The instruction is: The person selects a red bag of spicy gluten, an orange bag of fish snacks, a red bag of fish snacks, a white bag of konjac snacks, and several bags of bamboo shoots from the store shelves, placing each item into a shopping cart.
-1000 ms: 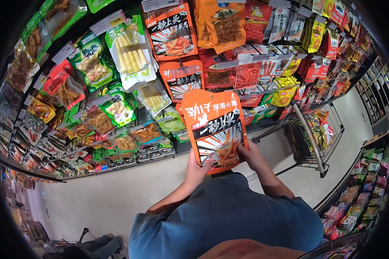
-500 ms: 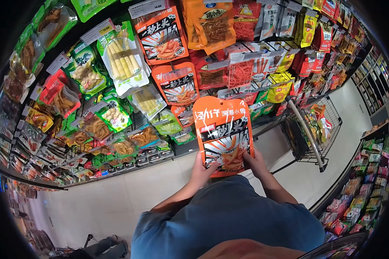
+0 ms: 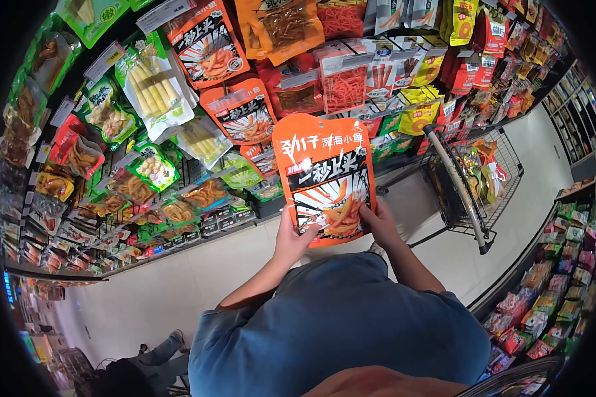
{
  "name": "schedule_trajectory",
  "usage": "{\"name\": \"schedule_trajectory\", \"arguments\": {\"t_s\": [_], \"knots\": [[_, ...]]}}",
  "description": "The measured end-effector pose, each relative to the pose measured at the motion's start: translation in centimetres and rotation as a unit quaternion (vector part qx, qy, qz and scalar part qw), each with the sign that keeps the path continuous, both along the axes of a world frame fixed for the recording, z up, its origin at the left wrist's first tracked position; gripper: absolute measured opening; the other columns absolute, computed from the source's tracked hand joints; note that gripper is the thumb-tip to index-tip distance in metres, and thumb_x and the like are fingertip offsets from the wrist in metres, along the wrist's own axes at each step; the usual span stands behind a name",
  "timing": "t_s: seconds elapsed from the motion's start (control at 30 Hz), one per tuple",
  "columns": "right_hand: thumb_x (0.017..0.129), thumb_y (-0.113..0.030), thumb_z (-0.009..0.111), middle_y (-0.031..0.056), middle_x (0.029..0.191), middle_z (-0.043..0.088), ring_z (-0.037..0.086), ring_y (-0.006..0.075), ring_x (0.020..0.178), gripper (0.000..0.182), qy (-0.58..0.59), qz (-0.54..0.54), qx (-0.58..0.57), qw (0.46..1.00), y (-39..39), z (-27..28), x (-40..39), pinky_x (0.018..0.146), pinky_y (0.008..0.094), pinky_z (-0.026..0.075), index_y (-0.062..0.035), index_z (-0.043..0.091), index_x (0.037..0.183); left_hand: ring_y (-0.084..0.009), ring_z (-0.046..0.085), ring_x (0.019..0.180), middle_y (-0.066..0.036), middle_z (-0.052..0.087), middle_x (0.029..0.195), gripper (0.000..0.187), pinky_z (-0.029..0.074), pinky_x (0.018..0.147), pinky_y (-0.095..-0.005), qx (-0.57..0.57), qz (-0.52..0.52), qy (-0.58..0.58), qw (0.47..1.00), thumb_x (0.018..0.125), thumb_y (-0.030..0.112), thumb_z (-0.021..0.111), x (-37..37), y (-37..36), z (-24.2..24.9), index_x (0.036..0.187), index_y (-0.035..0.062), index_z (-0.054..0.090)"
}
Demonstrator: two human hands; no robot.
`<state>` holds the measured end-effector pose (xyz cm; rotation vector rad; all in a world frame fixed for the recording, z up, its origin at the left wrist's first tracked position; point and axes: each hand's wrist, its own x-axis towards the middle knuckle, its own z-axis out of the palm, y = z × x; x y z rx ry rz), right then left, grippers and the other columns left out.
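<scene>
Only the head view here, so one pass through it. The person is standing in a snack aisle holding an orange snack pouch (image 3: pixel 324 178) up in front of the hanging rack (image 3: pixel 179 132), face toward them. The left hand (image 3: pixel 291 239) grips the bottom-left corner and the right hand (image 3: pixel 381 225) the bottom-right edge, fingers (image 3: pixel 309 229) on both sides pinching the pouch between thumb in front and the rest curled behind (the backs of the fingers are hidden, so how firm the hold is, I can't tell).

What could go wrong, as I see it: both grips sit low on a tall floppy bag, so the top could fold over or the thing could slip out sideways if one hand lets go. The pouch is also just in front of other hanging packs (image 3: pixel 242 112), so swinging it forward might knock one off its peg. And the shopping cart (image 3: pixel 467 185) is parked near on the right, handle pointing this way, easy to bump with an elbow when turning
</scene>
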<state>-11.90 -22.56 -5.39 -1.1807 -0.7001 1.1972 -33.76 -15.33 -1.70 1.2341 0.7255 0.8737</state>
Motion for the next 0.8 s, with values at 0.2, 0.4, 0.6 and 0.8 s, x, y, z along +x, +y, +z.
{"name": "schedule_trajectory", "arguments": {"t_s": [0.2, 0.4, 0.6, 0.8], "knots": [[0.095, -0.025, 0.056, 0.0027, 0.092, 0.064, 0.064, 0.0097, 0.070, 0.029, 0.002, -0.034, -0.024, 0.999, -3.5, 1.3, 8.7, 0.055, 0.0260, 0.056, -0.0036, 0.054, 0.115, -0.0125, 0.056, 0.107, -0.009, 0.053, 0.122, 0.062, 0.054, 0.074, -0.0235, 0.004, -0.058, -0.012, 0.998, 0.087, -0.004, 0.060, 9.1, -2.1, -0.4, 0.139, 0.0041, 0.027], [0.097, -0.018, 0.053, 0.0052, 0.103, 0.064, 0.064, 0.0114, 0.086, 0.026, 0.031, -0.028, -0.020, 0.999, -6.9, -0.2, 17.5, 0.070, 0.0270, 0.056, -0.0026, 0.052, 0.118, -0.0125, 0.056, 0.106, -0.008, 0.054, 0.120, 0.062, 0.053, 0.075, -0.0240, -0.006, -0.095, -0.013, 0.995, 0.087, -0.003, 0.060, 17.5, -4.2, 0.9, 0.138, 0.0038, 0.027], [0.096, -0.017, 0.054, 0.0047, 0.102, 0.064, 0.063, 0.0094, 0.085, 0.026, 0.022, -0.001, -0.012, 1.000, -6.4, -0.5, 21.3, 0.072, 0.0256, 0.054, -0.0021, 0.053, 0.117, -0.0135, 0.054, 0.109, -0.009, 0.050, 0.126, 0.063, 0.052, 0.083, -0.0261, 0.026, -0.071, -0.006, 0.997, 0.087, -0.004, 0.060, 20.6, -5.2, -0.2, 0.140, 0.0038, 0.026], [0.096, -0.017, 0.053, 0.0031, 0.098, 0.066, 0.064, 0.0087, 0.081, 0.023, 0.006, 0.028, -0.032, 0.999, -4.2, -0.8, 18.8, 0.066, 0.0238, 0.054, -0.0029, 0.055, 0.115, -0.0146, 0.055, 0.111, -0.010, 0.051, 0.125, 0.061, 0.053, 0.083, -0.0267, -0.018, -0.030, 0.008, 0.999, 0.087, -0.005, 0.058, 17.5, -4.8, -0.6, 0.139, 0.0031, 0.026]]}}
